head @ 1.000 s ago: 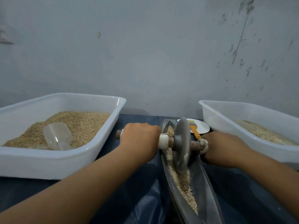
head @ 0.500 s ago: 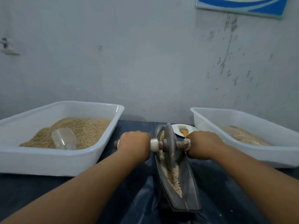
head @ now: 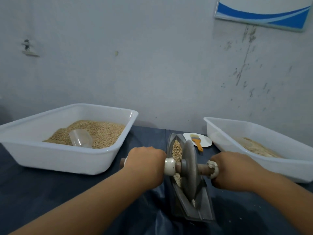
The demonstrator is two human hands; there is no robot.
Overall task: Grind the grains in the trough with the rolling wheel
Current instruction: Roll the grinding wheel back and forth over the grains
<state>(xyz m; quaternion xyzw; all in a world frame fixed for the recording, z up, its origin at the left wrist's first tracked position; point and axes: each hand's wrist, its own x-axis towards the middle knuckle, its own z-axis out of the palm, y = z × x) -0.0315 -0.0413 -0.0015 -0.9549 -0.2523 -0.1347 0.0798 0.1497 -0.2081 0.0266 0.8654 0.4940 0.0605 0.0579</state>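
Dark blue cloth-covered table [head: 50, 192] against scuffed grey wall [head: 152, 65]. Narrow grey metal boat-shaped trough [head: 205, 211] lies centre, pale tan grains [head: 177, 148] inside. Grey metal rolling wheel [head: 190, 168] stands upright in trough on brown wooden axle [head: 202, 168]. My left hand [head: 145, 167] wraps fingers round left axle end; my right hand [head: 235, 170] wraps right end. White plastic tub [head: 67, 160] left holds grain, clear plastic scoop [head: 81, 138]. Second white tub [head: 288, 167] right. Orange-handled brush [head: 196, 140] on white round plate [head: 205, 141] beyond trough.

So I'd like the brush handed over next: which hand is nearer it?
Right hand; the brush lies just beyond it, while the left hand is across the wheel.
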